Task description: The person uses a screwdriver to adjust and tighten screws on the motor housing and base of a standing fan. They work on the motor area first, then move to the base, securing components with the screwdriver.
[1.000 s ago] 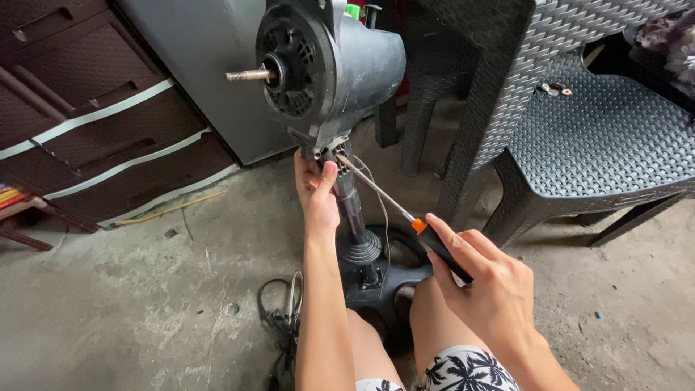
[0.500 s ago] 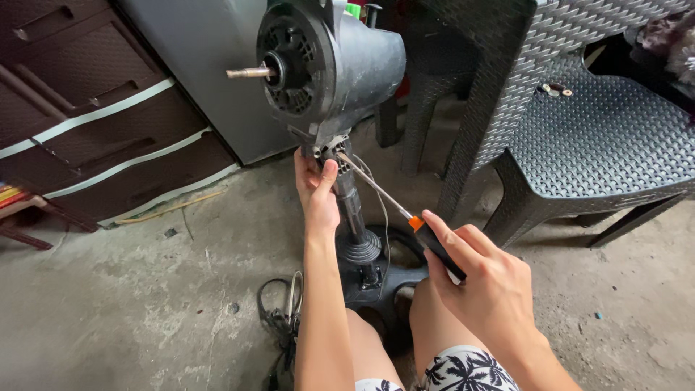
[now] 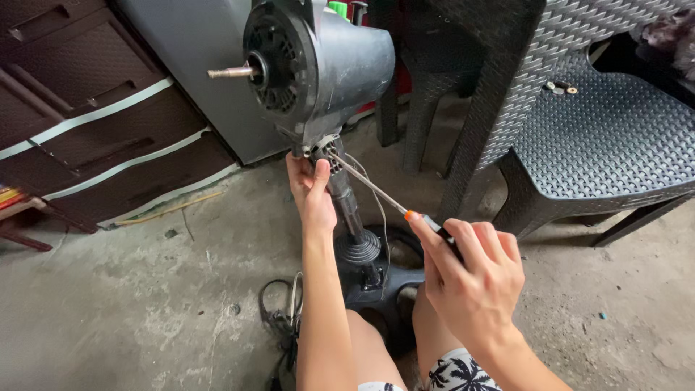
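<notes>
Screwdriver (image 3: 376,190) tip sits at the neck joint under the fan motor housing (image 3: 326,69), above the stand base on the concrete floor. Right hand (image 3: 474,279) is closed round its handle; left hand (image 3: 311,192) grips the joint. Step: working a screw there. Next move needs steady, aligned turning.

Top centre: we see the fan motor (image 3: 318,69) on its pole (image 3: 347,206).
Below it: our left hand (image 3: 310,190).
Lower right: our right hand (image 3: 474,279), screwdriver (image 3: 384,195) in it.
Upper right: chair (image 3: 601,137).
Upper left: drawers (image 3: 87,123).

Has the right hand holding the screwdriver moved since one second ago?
No. The right hand keeps its place beside the grey woven plastic chair, orange-collared screwdriver on the fan neck.
</notes>
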